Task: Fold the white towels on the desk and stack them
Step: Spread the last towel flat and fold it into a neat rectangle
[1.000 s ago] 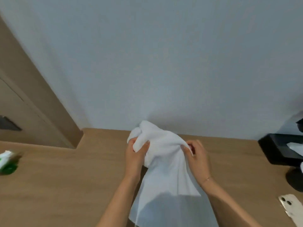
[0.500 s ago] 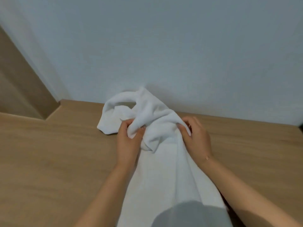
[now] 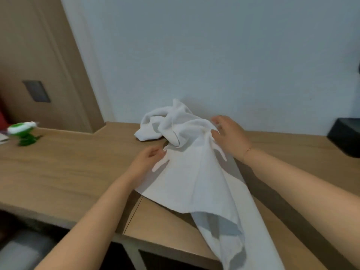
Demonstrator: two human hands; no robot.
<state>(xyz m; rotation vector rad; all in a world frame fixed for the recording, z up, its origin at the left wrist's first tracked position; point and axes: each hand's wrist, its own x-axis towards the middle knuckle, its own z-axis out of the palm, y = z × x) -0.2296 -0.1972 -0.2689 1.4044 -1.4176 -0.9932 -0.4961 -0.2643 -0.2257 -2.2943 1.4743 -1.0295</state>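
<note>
Towel [image 3: 187,172]: white, unfolded, lying crumpled on the counter [image 3: 68,172]. Far end bunched into a raised heap close to the wall [image 3: 214,55]. Middle part spread fairly flat. Near end trailing over the counter's front edge and hanging below it.

Left hand [image 3: 145,162]: resting on the towel's left side, just below the bunched heap. Fingers loosely curled and pointing toward the cloth, fingertips touching it. No cloth seen pinched between them; whether it grips anything cannot be told.

Right hand [image 3: 229,137]: at the right side of the bunched heap, fingers spread wide and touching the cloth. Thumb side faces the heap. No closed grip visible. A thin bracelet [image 3: 247,151] sits at the wrist.

Forearms: both bare, reaching in from the near edge, the towel lying between them.

Counter: light wood grain, with a seam running through the top near the front edge. Dark open space below the front edge.

Green and white item [image 3: 23,133]: on the counter far left, well apart from the towel; blurred, kind not determinable.

Black box [image 3: 344,135]: on the counter at the far right edge, partly out of view, apart from the towel.

Wood panel [image 3: 39,65]: upright at left, carrying a grey plate [image 3: 36,91].
</note>
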